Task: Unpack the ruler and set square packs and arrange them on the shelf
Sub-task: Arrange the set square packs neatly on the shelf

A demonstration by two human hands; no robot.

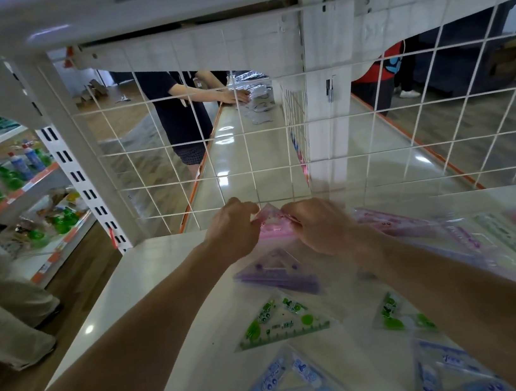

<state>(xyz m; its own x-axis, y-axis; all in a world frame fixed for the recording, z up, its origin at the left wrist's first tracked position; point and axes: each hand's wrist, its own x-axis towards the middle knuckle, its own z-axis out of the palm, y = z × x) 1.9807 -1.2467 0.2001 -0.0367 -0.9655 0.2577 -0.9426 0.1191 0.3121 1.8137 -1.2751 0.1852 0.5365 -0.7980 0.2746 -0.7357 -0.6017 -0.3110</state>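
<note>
Pink set square pack [273, 226]: where does it sit?

Right between the two sets of fingers, at the far edge of the white shelf [150, 286], close to the wire grid [241, 136]. Its peak pokes up in the gap between them.

And the left hand [233, 228]?

Its fingers [247, 211] are curled in and pinch the pack's left side near the peak. The right hand [320, 226] mirrors it, with fingers [289, 212] bent over and gripping the pack's right side. Both hands grasp the same pack, and neither is released.

Is the pack flat on the shelf?

Cannot tell. The hands cover most of it, and it is blurred there.

What lies on the near side of the fingers?

A row of three triangles runs back toward the person. A purple set square [281, 273] lies just behind the fingers, then a green set square [281, 323], then a blue set square [290, 388], each apart from the next.

To the right of the fingers?

A heap of packs [454, 230] in pink, purple and green, overlapping, starts just beside the right wrist. By the right forearm, nearer the person, lie a green pack [395, 312] and a blue pack [450, 373].

Beyond the fingers?

Through the grid, another person [181, 106] stands at a long shelf with a hand on clear wrapping.
</note>
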